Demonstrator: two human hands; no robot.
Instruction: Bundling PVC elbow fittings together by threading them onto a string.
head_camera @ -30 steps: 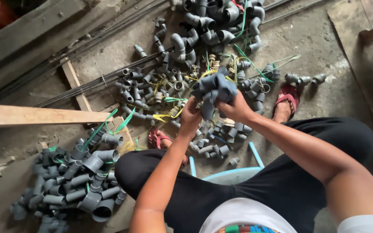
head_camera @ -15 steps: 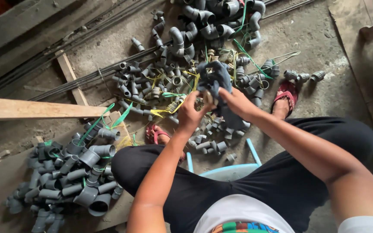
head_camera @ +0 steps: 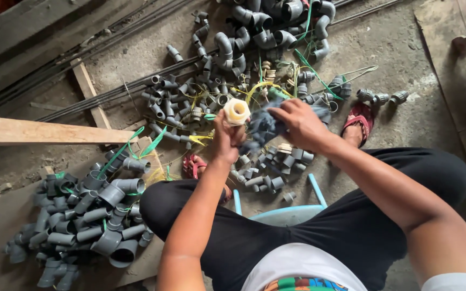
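Cream threaded fitting sits pinched in your left hand above the floor's grey fittings pile; your right hand closes around a dark cloth just beside it.

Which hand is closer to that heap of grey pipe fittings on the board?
Left. The left hand, holding a cream fitting, is nearer the heap; the right hand, gripping a cloth, is farther away.
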